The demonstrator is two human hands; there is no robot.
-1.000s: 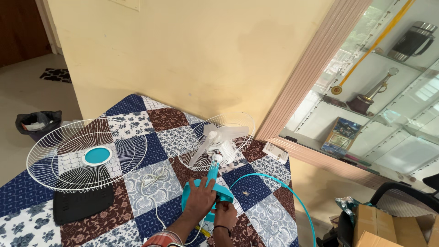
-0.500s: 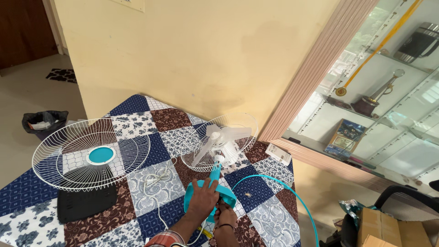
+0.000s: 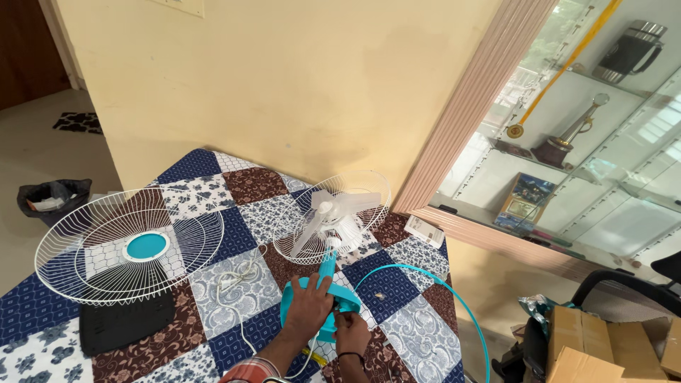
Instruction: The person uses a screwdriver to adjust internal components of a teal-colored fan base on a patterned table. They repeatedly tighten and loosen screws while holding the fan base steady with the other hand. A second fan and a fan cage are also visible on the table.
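The left hand [image 3: 306, 310] presses flat on the turquoise fan base [image 3: 323, 308] to steady it, while the right hand [image 3: 351, 333] pinches its near edge; the detached front grille [image 3: 128, 245] lies left on the counter [image 3: 397, 284].

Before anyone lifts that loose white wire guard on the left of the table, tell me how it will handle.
The wire guard is probably light: thin open wires around a small teal hub. It may flex if lifted by one edge, since the rim is wide. It likely snags rather than slides on the quilted cloth.
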